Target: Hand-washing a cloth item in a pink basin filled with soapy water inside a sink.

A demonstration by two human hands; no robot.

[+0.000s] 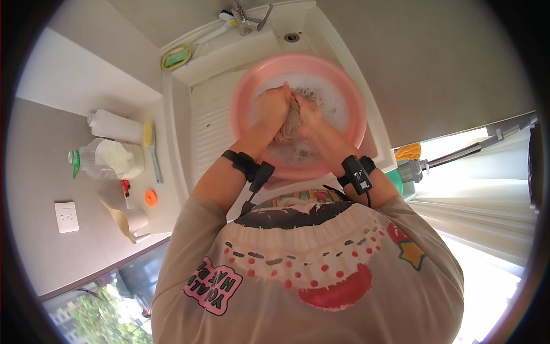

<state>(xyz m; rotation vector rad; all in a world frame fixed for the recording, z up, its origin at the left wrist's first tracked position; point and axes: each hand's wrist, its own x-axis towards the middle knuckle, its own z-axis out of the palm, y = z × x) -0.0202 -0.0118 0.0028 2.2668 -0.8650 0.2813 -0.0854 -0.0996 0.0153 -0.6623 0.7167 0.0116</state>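
Note:
A pink plastic basin (242, 92) of foamy water (333, 101) stands in a white laundry sink with a ribbed washboard slope. Over the water, my left hand (275, 105) and my right hand (310, 112) are close together, both gripping a bunched, twisted beige cloth (291, 124). The cloth hangs between them, its lower end towards me. My fingertips meet at the far side of the bundle, and some fingers are hidden behind it. Black devices are strapped around both forearms.
A chrome faucet (245, 23) and a drain (292, 38) lie beyond the basin. A green soap bar (176, 57) rests in a dish at the far left corner. On the left ledge are a white bottle (116, 125), a clear jug (112, 159), a brush (153, 150) and a beige scoop (118, 217).

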